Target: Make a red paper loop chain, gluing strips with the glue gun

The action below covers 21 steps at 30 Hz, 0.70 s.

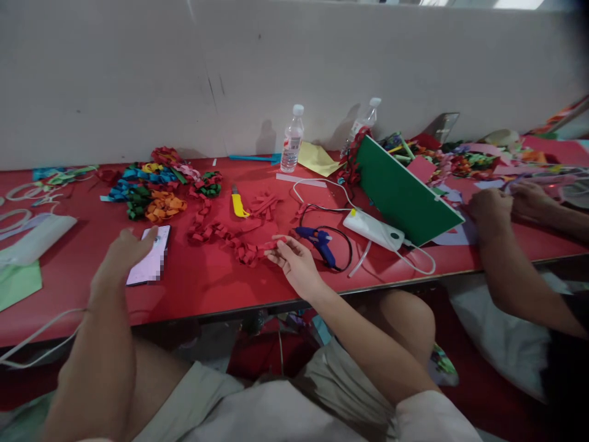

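Note:
My left hand [123,255] rests over a phone [155,258] with a lit screen that lies on the table. Its thumb is spread from the fingers and touches the phone near the top. My right hand [297,264] pinches the end of a red folded paper chain [246,253] between thumb and fingertips. From there the chain runs left and back along the table. Beside the right hand lies a blue glue gun [322,242]. Behind the chain are loose red paper strips [264,205] and a yellow utility knife [238,204].
A red table [193,294] meets a grey wall. Multicoloured paper chains [156,193], two water bottles [292,140], a white power strip [373,230] with cables and a leaning green board [400,190] occupy it. At right, a co-worker's hands [492,209] work with paper.

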Each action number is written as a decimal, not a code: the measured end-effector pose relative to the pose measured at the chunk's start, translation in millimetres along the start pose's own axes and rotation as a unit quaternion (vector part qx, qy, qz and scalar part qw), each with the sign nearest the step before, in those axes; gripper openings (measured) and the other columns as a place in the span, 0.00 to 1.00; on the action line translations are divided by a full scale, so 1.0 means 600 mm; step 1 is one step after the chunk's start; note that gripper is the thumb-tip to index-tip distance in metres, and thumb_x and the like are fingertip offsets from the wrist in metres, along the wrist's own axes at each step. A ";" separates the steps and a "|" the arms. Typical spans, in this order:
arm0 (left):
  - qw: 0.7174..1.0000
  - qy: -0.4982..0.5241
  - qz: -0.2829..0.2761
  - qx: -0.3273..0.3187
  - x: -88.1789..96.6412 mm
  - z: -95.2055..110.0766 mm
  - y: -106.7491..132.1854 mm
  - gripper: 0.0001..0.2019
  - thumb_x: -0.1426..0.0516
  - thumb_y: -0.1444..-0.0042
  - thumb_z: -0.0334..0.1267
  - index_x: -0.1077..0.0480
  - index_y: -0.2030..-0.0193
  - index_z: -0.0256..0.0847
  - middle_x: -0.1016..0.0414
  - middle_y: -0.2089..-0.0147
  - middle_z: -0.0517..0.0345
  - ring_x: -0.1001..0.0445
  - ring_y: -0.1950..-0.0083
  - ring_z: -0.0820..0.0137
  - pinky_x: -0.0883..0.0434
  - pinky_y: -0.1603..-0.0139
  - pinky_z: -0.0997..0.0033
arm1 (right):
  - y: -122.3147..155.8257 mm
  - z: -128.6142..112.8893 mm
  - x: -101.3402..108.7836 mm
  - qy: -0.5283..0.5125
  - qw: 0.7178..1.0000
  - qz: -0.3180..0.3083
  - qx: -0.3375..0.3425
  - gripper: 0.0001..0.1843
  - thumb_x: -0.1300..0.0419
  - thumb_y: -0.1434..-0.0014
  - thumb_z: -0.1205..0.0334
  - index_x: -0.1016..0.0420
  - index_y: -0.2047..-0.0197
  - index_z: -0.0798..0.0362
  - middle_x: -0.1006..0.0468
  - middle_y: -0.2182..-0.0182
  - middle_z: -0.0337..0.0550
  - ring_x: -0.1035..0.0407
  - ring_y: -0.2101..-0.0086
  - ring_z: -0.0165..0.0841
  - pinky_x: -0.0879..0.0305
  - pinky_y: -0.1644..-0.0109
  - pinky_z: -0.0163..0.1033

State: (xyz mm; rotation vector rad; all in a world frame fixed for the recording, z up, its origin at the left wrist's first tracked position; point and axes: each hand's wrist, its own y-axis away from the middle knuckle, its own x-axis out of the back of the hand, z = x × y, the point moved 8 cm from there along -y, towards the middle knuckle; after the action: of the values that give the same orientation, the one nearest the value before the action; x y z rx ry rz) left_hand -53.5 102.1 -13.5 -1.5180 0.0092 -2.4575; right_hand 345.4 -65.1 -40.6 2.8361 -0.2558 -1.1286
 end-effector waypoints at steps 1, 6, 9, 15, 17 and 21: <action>0.999 -0.023 -0.017 0.019 -0.006 0.008 0.010 0.44 0.42 0.50 0.64 0.38 0.43 0.20 0.34 0.41 0.16 0.35 0.38 0.28 0.38 0.46 0.25 | 0.000 0.000 -0.001 -0.003 1.000 -0.002 0.001 0.16 0.25 0.52 0.56 0.21 0.63 0.52 0.20 0.71 0.35 0.21 0.67 0.28 0.24 0.59 0.31; 0.985 -0.144 -0.080 0.054 -0.017 0.062 0.054 0.50 0.44 0.50 0.66 0.46 0.34 0.22 0.42 0.35 0.18 0.43 0.34 0.29 0.36 0.44 0.32 | -0.002 0.002 -0.003 -0.009 1.000 -0.007 -0.002 0.17 0.26 0.52 0.55 0.21 0.62 0.53 0.19 0.71 0.36 0.21 0.68 0.28 0.23 0.58 0.32; 0.988 -0.134 -0.064 0.048 -0.012 0.082 0.062 0.48 0.45 0.48 0.64 0.47 0.34 0.25 0.42 0.35 0.20 0.43 0.35 0.29 0.36 0.46 0.29 | -0.002 0.001 -0.001 -0.012 1.000 -0.005 -0.001 0.17 0.25 0.53 0.55 0.21 0.62 0.53 0.19 0.71 0.36 0.21 0.69 0.28 0.23 0.59 0.32; 0.992 -0.113 -0.033 0.046 -0.022 0.086 0.056 0.44 0.43 0.47 0.60 0.47 0.34 0.27 0.43 0.35 0.19 0.44 0.35 0.27 0.39 0.49 0.23 | 0.001 -0.005 -0.002 -0.014 1.000 -0.013 -0.002 0.17 0.25 0.52 0.55 0.21 0.61 0.53 0.19 0.71 0.36 0.21 0.70 0.27 0.23 0.58 0.32; 0.993 -0.101 -0.024 0.054 -0.023 0.080 0.051 0.44 0.41 0.49 0.59 0.45 0.36 0.27 0.41 0.37 0.18 0.43 0.36 0.27 0.38 0.51 0.22 | 0.001 -0.006 -0.003 -0.013 1.000 -0.017 -0.001 0.17 0.26 0.52 0.55 0.22 0.61 0.53 0.18 0.70 0.36 0.21 0.69 0.28 0.23 0.58 0.32; 0.993 -0.102 0.004 0.059 -0.018 0.075 0.050 0.47 0.38 0.53 0.61 0.43 0.38 0.24 0.38 0.39 0.16 0.39 0.38 0.27 0.39 0.51 0.20 | 0.000 -0.007 -0.004 -0.004 1.000 -0.028 0.005 0.17 0.26 0.50 0.54 0.22 0.61 0.52 0.18 0.68 0.37 0.21 0.67 0.29 0.23 0.58 0.34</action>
State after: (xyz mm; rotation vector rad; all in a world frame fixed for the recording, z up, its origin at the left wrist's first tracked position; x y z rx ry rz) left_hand -2.8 80.8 -6.5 -1.7027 -0.1650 -2.2420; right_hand 346.8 -64.4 -36.1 2.8639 -0.1850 -1.1524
